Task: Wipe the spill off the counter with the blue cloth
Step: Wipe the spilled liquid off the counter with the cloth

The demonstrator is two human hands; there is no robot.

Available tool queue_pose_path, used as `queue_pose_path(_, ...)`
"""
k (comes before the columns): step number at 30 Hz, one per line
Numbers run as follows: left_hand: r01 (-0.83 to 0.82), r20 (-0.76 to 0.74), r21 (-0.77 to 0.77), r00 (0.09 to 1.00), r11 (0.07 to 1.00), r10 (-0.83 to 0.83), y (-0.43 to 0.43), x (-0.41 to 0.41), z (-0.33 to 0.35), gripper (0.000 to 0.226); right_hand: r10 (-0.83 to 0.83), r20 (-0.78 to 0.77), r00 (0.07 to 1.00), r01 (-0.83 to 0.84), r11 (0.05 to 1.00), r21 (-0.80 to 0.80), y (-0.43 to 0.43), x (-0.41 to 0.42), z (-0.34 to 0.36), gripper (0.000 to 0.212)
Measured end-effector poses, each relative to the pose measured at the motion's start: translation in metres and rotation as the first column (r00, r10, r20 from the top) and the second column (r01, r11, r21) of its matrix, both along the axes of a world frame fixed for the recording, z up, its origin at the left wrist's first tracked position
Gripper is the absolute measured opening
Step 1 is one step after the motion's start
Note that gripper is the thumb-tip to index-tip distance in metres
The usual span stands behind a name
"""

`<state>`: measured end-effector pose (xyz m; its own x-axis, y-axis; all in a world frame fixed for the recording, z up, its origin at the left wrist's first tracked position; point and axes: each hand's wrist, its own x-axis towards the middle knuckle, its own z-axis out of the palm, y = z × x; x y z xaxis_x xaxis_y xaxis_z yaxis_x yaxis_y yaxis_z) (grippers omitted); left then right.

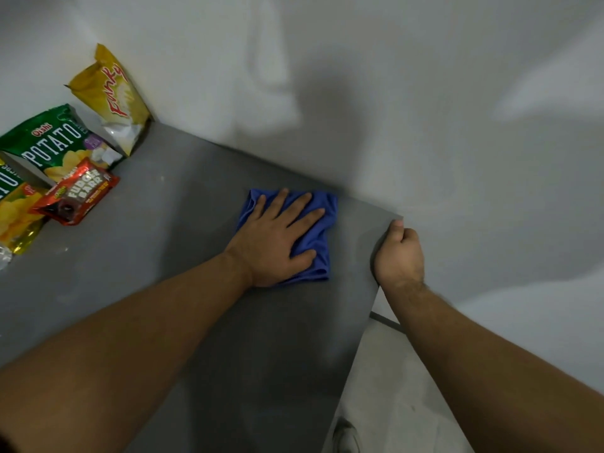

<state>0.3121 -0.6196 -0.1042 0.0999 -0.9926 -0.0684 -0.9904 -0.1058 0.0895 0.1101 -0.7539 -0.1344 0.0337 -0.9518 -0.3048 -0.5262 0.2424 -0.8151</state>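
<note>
A folded blue cloth [322,230] lies flat on the grey counter [183,256], near the wall and toward the counter's right end. My left hand [277,237] presses down on it with straight, spread fingers. My right hand [398,253] grips the counter's right edge close to the far corner, thumb on top and fingers curled over the side. No spill shows on the bare counter; anything under the cloth is hidden.
Snack bags stand at the far left against the white wall: a yellow bag [111,96], a green potato chip bag [55,142] and a red fudge bar pack [78,194]. The counter ends at its right edge [366,325]; pale floor [392,403] lies below.
</note>
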Motion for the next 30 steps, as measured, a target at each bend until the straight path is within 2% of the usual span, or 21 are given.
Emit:
queue_pose_path(5, -0.223, 0.026, 0.055, 0.975, 0.973, 0.222, -0.036, -0.019, -0.001, 0.079, 0.014, 0.029, 0.999, -0.014, 1.0, 0.003, -0.001, 0.002, -0.001, 0.045)
queue_pose_path(7, -0.262, 0.038, 0.066, 0.965, 0.963, 0.26, -0.048, -0.034, -0.001, 0.083, 0.017, 0.034, 0.999, -0.017, 1.0, -0.001, -0.001, 0.002, -0.002, 0.044)
queue_pose_path(14, -0.031, -0.006, -0.017, 0.999, 0.999, 0.031, -0.013, -0.049, -0.002, 0.08, 0.13, 0.062, 0.99, -0.132, 0.991, 0.023, -0.008, -0.006, 0.004, 0.042)
queue_pose_path(18, -0.093, -0.007, -0.016, 0.996, 0.995, 0.093, -0.02, -0.044, 0.0, 0.079, 0.203, 0.274, 0.94, -0.265, 0.94, 0.213, -0.017, -0.025, 0.008, 0.041)
queue_pose_path(22, -0.235, 0.005, 0.047, 0.972, 0.971, 0.235, -0.053, -0.066, 0.0, 0.077, 0.186, 0.371, 0.91, -0.31, 0.899, 0.309, -0.021, -0.032, 0.01, 0.041)
queue_pose_path(25, -0.181, 0.016, 0.043, 0.983, 0.983, 0.181, -0.054, -0.085, 0.001, 0.078, 0.136, 0.429, 0.893, -0.302, 0.888, 0.347, -0.021, -0.034, 0.014, 0.04)
queue_pose_path(30, -0.045, -0.032, -0.061, 0.999, 0.997, 0.043, -0.021, -0.084, -0.001, 0.074, 0.145, 0.467, 0.872, -0.36, 0.837, 0.411, -0.028, -0.04, 0.022, 0.037)
